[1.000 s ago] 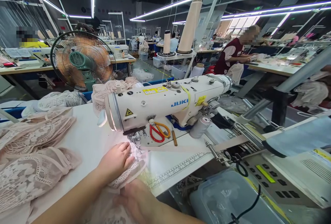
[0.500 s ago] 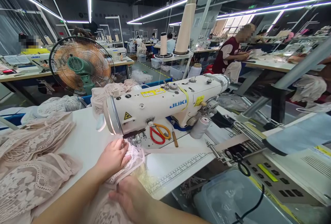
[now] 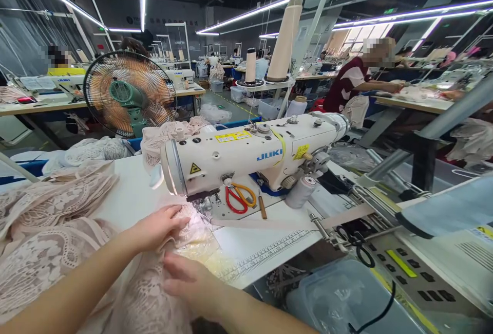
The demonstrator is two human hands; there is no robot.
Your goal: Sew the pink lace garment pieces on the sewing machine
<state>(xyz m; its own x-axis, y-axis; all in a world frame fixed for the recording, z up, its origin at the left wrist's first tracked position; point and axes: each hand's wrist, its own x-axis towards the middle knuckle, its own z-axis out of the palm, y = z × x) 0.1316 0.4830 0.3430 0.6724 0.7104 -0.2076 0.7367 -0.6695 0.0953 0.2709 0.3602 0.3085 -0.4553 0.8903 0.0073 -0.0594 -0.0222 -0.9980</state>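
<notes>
My left hand lies on pale pink lace fabric by the needle area of a white sewing machine, its fingers stretched out over the cloth. Below it, my right hand is at the near edge of the lace, thumb and fingers closed around a fold and slightly blurred. The lace garment hangs down between my forearms. Beside the needle, red-and-orange-handled scissors rest upon the machine bed. A light pink band runs from the right toward the needle.
Piled lace pieces cover the table's left. A grey thread spool and a wooden-handled tool stand near the machine. A ruler strip marks the front edge. A fan stands behind; a co-worker sits at right.
My left hand's fingers have straightened over the lace, and its pale edging no longer loops out to the right. My right hand has shifted slightly. The view has tilted a little.
</notes>
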